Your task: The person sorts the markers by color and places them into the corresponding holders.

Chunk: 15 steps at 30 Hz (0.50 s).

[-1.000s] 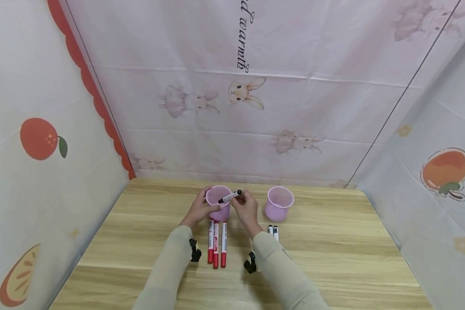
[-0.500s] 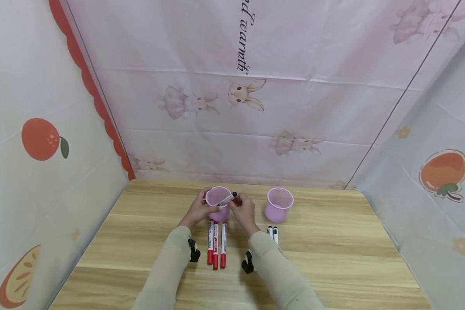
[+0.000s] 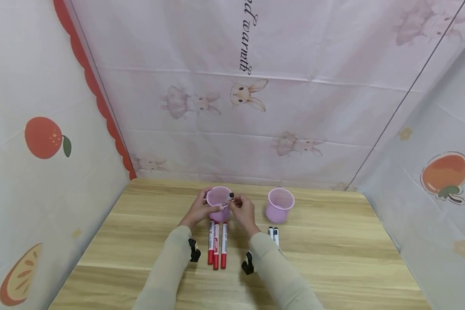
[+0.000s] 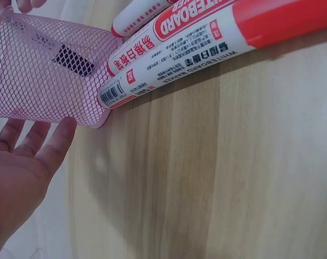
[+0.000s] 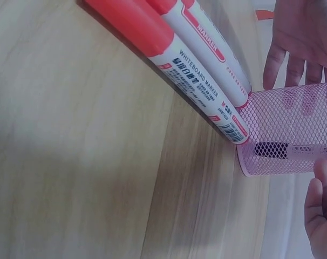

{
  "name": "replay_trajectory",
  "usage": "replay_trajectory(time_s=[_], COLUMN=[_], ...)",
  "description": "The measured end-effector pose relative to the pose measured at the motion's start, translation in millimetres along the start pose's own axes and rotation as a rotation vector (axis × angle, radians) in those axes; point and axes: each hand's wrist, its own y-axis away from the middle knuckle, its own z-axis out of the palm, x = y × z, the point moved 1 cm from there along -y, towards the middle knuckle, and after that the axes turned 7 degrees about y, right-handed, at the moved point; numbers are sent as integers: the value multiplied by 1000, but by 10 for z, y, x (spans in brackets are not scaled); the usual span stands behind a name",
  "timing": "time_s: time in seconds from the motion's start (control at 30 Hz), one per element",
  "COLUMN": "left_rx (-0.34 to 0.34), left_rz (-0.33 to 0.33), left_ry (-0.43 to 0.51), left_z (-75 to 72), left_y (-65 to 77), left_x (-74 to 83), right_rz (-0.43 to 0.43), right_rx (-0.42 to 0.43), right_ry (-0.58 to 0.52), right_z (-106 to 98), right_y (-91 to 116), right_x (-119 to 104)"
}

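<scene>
A pink mesh pen cup stands on the table, and my left hand holds it round its left side, thumb at the near rim. My right hand pinches a black-ended whiteboard marker at the cup's right rim. Through the mesh in the right wrist view, the marker shows inside the cup, its black lower end close to the bottom. In the left wrist view, fingers of my left hand touch the mesh wall. Three red-capped whiteboard markers lie side by side just in front of the cup.
A second pink mesh cup stands to the right. Two black-ended markers lie in front of it, partly hidden by my right sleeve. Printed cloth walls border the wooden table at the back and sides.
My right hand has moved slightly left and tipped the marker from slanting above the cup to steeper, lowering it inside. My left hand keeps holding the cup.
</scene>
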Motion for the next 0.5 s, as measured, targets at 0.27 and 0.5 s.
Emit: replay_trajectory(time_s=[0.27,0.5], left_rx=[1,-1], left_rz=[25,13], left_ry=[-18,-24], left_z=[12,10], left_y=[21,24], left_x=[29,18], right_rz=[35,36], right_rx=[-12,-19], right_ry=[-9,-27], right_z=[11,-3], right_y=[-9,-4], right_x=[-12,-18])
